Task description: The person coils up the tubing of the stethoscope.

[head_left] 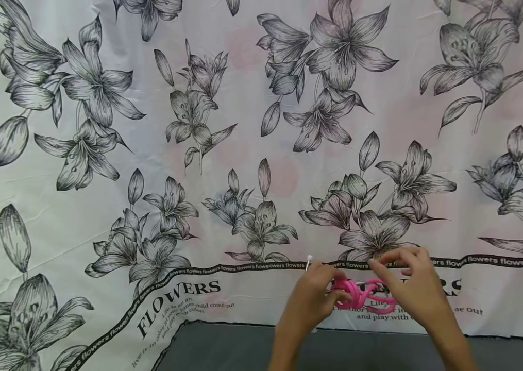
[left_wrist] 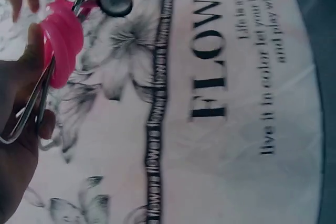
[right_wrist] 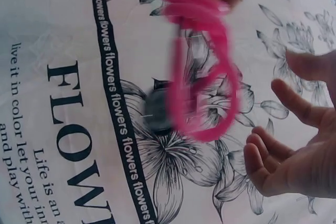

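Observation:
A stethoscope [head_left: 358,294] with pink tubing is bundled up, the tubing wound round its metal ear tubes [left_wrist: 32,100]. My left hand [head_left: 311,293] grips the wound part. A white ear tip [head_left: 309,257] sticks up beyond that hand. In the left wrist view, the round, dark-faced chest piece [left_wrist: 114,1] hangs at the far end of the bundle. A loop of tubing [right_wrist: 234,95] stands out towards my right hand [head_left: 411,283]. That hand is beside the loop, its fingers loosely bent and apart from the tubing in the right wrist view.
A white tablecloth [head_left: 242,123] printed with grey lilies covers the table. Black bands of lettering [head_left: 187,271] run along its front. Its dark-edged border ends at a grey surface [head_left: 224,348] nearest me.

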The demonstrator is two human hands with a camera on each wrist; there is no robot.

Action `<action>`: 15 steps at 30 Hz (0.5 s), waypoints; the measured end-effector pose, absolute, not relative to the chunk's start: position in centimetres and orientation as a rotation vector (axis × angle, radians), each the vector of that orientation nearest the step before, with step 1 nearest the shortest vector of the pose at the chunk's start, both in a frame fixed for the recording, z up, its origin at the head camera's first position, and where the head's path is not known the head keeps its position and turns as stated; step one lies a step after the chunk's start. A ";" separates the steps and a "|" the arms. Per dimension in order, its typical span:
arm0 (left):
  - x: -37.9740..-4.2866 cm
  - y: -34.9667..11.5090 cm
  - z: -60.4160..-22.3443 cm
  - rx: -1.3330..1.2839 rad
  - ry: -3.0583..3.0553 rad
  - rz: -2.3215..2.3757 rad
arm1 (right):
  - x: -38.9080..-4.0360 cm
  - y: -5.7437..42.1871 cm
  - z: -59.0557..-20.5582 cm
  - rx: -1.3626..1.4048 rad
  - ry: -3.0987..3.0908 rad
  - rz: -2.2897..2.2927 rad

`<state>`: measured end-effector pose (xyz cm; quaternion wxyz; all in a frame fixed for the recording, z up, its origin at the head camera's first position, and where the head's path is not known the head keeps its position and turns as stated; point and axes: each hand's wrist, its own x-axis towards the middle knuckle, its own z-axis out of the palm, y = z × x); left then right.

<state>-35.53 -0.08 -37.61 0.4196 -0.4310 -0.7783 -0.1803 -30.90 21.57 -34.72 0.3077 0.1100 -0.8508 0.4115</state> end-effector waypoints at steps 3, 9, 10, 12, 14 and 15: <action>-36.8 0.5 -39.5 -1.192 -2.178 -0.503 | -30.8 22.5 -35.0 0.220 -2.255 1.097; -38.9 1.0 -43.3 -1.377 -2.662 -0.444 | -31.4 23.7 -34.8 0.264 -2.276 1.048; -39.1 1.0 -44.0 -1.411 -2.735 -0.433 | -31.6 23.9 -34.7 0.273 -2.285 1.038; -39.2 0.8 -45.5 -1.487 -2.868 -0.421 | -31.9 24.3 -34.7 0.290 -2.313 1.017; -39.2 0.6 -46.9 -1.528 -2.977 -0.427 | -32.2 24.6 -35.1 0.311 -2.352 1.015; -39.1 0.5 -47.3 -1.543 -3.005 -0.408 | -32.4 24.8 -35.4 0.327 -2.371 1.000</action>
